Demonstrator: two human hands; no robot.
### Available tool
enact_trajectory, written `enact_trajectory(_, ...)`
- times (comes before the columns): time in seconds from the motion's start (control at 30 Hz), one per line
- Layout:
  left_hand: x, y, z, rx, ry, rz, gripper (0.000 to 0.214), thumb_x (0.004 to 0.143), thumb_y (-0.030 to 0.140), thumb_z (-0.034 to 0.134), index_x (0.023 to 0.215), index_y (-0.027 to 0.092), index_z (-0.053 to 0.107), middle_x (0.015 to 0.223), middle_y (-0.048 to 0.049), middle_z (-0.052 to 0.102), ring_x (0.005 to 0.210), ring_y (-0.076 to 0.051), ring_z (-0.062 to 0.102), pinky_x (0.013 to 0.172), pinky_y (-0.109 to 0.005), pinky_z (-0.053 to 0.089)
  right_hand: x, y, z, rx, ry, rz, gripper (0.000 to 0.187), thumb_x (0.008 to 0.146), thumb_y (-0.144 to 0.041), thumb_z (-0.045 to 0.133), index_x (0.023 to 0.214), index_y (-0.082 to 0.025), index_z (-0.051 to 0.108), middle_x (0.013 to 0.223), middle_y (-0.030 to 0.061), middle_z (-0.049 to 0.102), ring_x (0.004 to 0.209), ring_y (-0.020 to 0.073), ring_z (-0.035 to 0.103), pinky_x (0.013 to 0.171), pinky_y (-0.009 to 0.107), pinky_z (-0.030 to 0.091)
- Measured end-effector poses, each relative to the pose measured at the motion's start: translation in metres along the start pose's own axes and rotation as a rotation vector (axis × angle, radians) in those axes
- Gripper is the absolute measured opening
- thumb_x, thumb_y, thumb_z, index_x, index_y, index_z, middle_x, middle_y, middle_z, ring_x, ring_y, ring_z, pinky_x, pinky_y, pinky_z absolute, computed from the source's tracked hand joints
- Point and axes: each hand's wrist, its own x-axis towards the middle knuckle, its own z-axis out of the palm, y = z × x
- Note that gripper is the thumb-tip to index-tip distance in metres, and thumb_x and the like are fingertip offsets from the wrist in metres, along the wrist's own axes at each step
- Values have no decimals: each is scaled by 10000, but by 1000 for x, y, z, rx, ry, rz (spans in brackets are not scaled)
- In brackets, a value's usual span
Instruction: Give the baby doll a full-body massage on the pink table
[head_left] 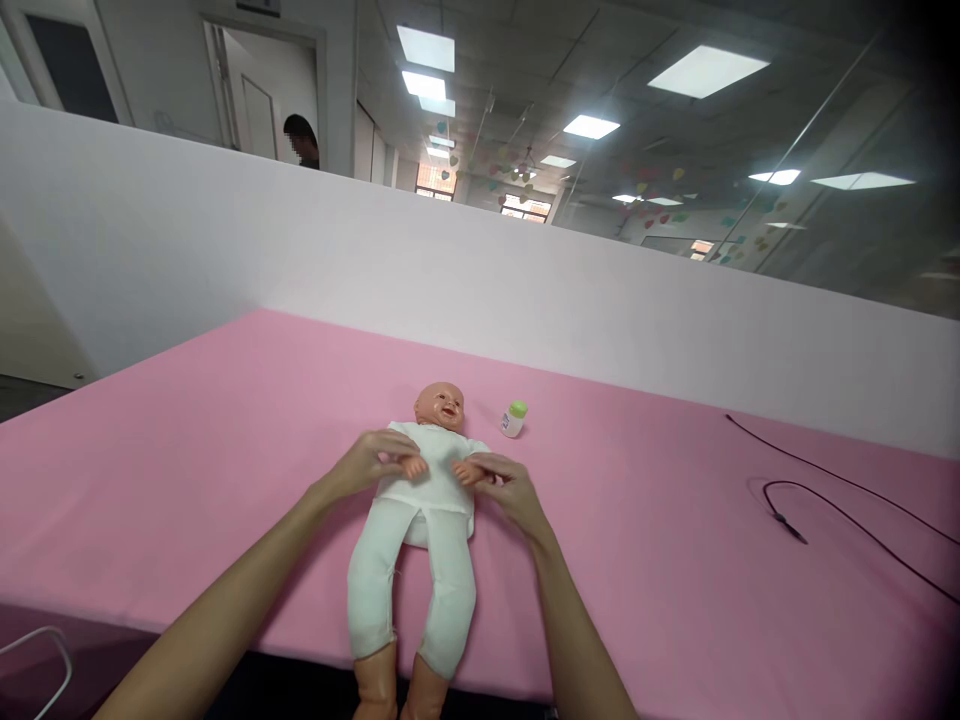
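Observation:
A baby doll [426, 500] in a white top and white trousers lies on its back on the pink-covered table [637, 580]. Its head points to the far side and its bare feet reach over the near edge. My left hand [369, 462] is closed round the doll's arm on the left, near its wrist. On the other side, my right hand [510, 485] grips the doll's other arm in the same way. Both doll hands rest over its chest. Just right of the doll's head stands a small clear bottle [514, 420] with a green cap, touched by neither hand.
Black cables [810, 490] lie across the right of the table. A white partition [525, 290] runs along the back edge. Beyond it, a person [302, 142] is near a doorway. A white cable [56, 640] shows at the lower left.

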Motion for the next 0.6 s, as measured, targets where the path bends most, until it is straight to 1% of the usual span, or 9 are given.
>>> enact_trajectory(0.07, -1, -1, 5, 107, -122, 86, 152, 883, 304, 712, 961, 265, 837, 1069, -68, 783, 1054, -259, 665, 957, -384, 499, -4, -4, 10, -117, -140, -11, 260, 765, -362, 851, 1003, -260, 832, 1068, 80, 789, 1055, 295, 701, 961, 441, 540)
enact_trajectory(0.13, -2, -2, 7, 141, -157, 115, 153, 896, 300, 697, 953, 276, 837, 1059, -65, 784, 1046, -255, 665, 959, -382, 494, -6, -5, 15, -145, -190, -6, 258, 783, -371, 837, 1016, -261, 831, 1076, 79, 787, 1055, 296, 699, 962, 441, 539)
enact_trajectory(0.2, -2, -2, 5, 112, -128, 81, 160, 885, 298, 708, 982, 267, 831, 1059, -68, 785, 1044, -260, 666, 937, -380, 504, -4, -5, 15, -95, -167, 26, 295, 769, -368, 844, 1039, -251, 825, 1109, 80, 781, 1072, 299, 694, 978, 448, 535)
enact_trajectory(0.23, -2, -1, 4, 80, -72, 40, 174, 875, 300, 718, 1005, 257, 827, 1068, -73, 784, 1039, -263, 668, 916, -378, 513, -3, -3, 14, -49, -133, 47, 321, 760, -365, 848, 1056, -243, 819, 1130, 81, 776, 1088, 298, 688, 991, 452, 531)
enact_trajectory(0.33, 1, -5, -1, -100, 264, -124, 261, 818, 319, 779, 1059, 222, 806, 1107, -93, 778, 1005, -262, 686, 860, -370, 545, 5, 8, 4, 140, 122, 84, 388, 744, -374, 854, 1094, -215, 796, 1160, 85, 765, 1085, 272, 680, 974, 423, 541)
enact_trajectory(0.4, 3, -12, -7, -269, 564, -212, 352, 752, 339, 841, 1072, 201, 788, 1140, -105, 765, 1023, -265, 693, 863, -377, 566, 10, 24, -9, 276, 406, 125, 420, 716, -405, 869, 1073, -199, 788, 1032, 68, 777, 904, 211, 691, 824, 340, 576)
enact_trajectory(0.47, 3, -24, -14, -435, 841, -309, 390, 713, 354, 872, 1048, 182, 769, 1153, -112, 750, 1038, -259, 695, 860, -374, 582, 12, 43, -25, 391, 660, 216, 415, 672, -431, 888, 994, -189, 788, 786, 19, 729, 636, 132, 600, 601, 256, 533)
enact_trajectory(0.53, 2, -35, -21, -567, 1063, -455, 312, 724, 341, 864, 949, 159, 749, 1080, -108, 746, 986, -228, 706, 843, -352, 589, 13, 61, -41, 462, 788, 309, 366, 659, -443, 884, 905, -194, 777, 621, -28, 623, 472, 79, 434, 449, 217, 430)
enact_trajectory(0.6, 1, -42, -26, -636, 1197, -579, 235, 737, 310, 851, 841, 148, 715, 958, -86, 736, 907, -194, 713, 839, -334, 587, 12, 73, -52, 478, 799, 330, 314, 701, -460, 847, 877, -214, 765, 593, -39, 584, 427, 65, 337, 391, 206, 370)
